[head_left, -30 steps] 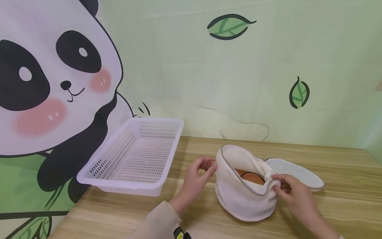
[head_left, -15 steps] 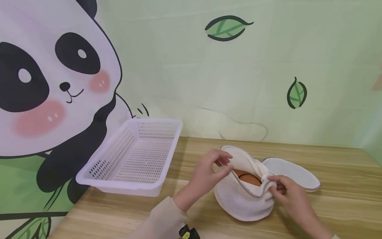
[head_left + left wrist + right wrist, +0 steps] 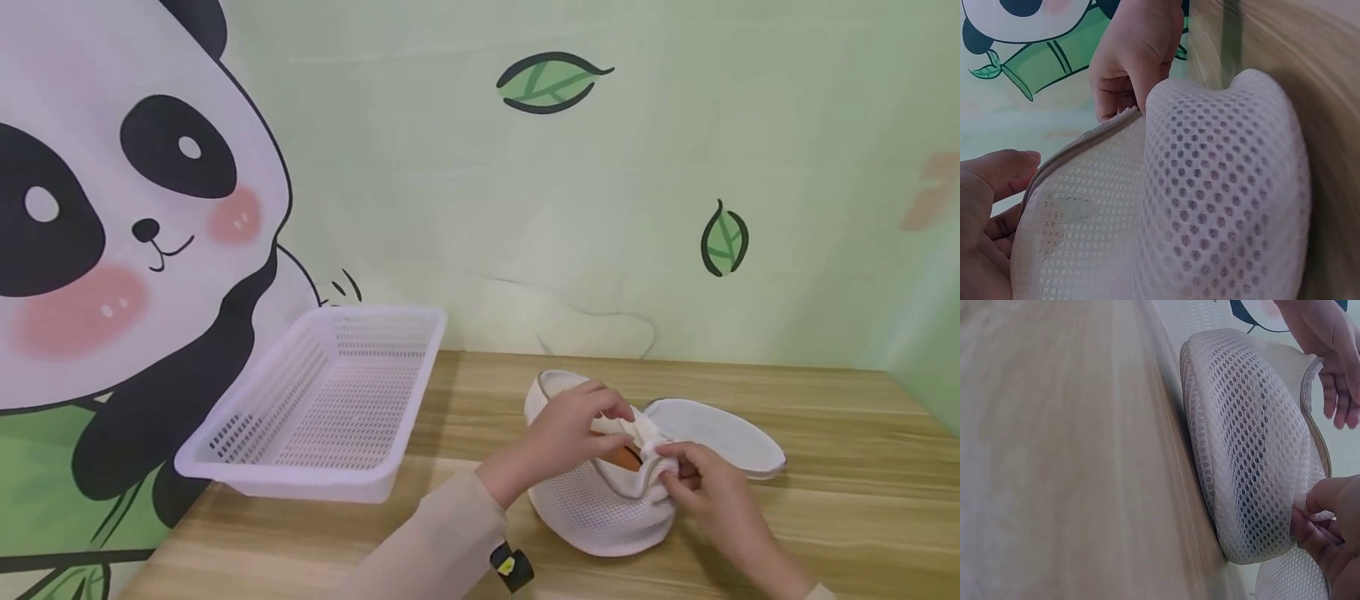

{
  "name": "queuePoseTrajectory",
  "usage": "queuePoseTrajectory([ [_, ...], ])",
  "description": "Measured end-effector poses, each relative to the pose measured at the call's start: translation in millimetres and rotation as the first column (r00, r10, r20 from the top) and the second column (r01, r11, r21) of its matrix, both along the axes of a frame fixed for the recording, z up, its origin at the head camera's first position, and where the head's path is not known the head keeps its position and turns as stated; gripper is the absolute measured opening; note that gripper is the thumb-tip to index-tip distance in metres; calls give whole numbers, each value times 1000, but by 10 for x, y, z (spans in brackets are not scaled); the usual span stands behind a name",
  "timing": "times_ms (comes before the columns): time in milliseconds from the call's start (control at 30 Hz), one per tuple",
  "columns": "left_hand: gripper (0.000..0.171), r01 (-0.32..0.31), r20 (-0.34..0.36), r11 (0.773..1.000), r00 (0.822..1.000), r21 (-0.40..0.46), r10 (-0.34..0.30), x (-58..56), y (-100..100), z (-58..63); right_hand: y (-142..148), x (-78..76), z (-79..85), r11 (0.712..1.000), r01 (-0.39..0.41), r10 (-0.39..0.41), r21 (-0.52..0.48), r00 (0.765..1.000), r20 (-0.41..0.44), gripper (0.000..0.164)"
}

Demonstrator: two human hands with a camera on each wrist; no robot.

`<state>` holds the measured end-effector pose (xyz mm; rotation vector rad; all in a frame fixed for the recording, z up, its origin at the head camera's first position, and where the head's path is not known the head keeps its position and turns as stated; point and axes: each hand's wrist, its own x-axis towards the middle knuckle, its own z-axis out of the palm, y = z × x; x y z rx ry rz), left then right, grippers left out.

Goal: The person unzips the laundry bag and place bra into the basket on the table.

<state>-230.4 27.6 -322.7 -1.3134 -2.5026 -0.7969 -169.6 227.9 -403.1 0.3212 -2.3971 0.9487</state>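
A white mesh laundry bag [image 3: 600, 517] with a grey zipper edge stands unzipped on the table, its round lid [image 3: 716, 435] folded back to the right. Inside shows part of an orange item [image 3: 624, 458] with a black curved line; its kind is unclear. My right hand [image 3: 712, 493] pinches the bag's gathered rim on the right side, thumb against fingers, as the right wrist view also shows. Over the opening is my left hand [image 3: 573, 429], fingers bent loosely and thumb apart, with nothing held. It covers part of the bag's mouth.
A white perforated plastic basket [image 3: 330, 417] stands to the left on the wooden table [image 3: 847, 500]. Behind is a green backdrop [image 3: 420, 167] printed with a panda and leaves. A dark band with a yellow mark [image 3: 510, 567] hangs by the left sleeve.
My left hand has moved right, from beside the bag's left wall to over its opening. My right hand keeps its pinch on the rim. The whole view has shifted slightly.
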Motion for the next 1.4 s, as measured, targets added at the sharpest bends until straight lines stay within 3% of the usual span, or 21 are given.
queuePoseTrajectory([
  [200,18,-3,56,986,998,-170,13,-131,136,8,0,-14,-19,1000,10,-10,13,1000,-17,27],
  [333,17,-12,76,965,997,-262,33,-204,170,-76,-6,-15,-24,1000,14,-14,10,1000,6,26],
  [500,20,-48,64,957,996,-286,69,-265,128,-226,-17,-19,-31,1000,7,-8,14,1000,21,26],
  [667,25,-30,70,959,996,-281,52,-293,93,-321,-25,-15,-28,1000,4,-5,16,1000,25,25],
  [933,20,25,19,948,1000,-316,-20,-221,171,-264,-15,-5,-32,1000,5,-5,3,1000,17,26],
  [1100,18,10,19,926,1000,-377,-3,-185,219,-270,-9,3,-38,1000,3,-3,4,1000,8,26],
  [1267,19,-15,25,930,999,-367,26,-202,213,-335,-10,0,-52,1000,-5,5,1,1000,-3,26],
  [1400,24,-50,-17,924,999,-378,47,-241,208,-385,-18,-2,-55,1000,-1,1,4,1000,-13,25],
])
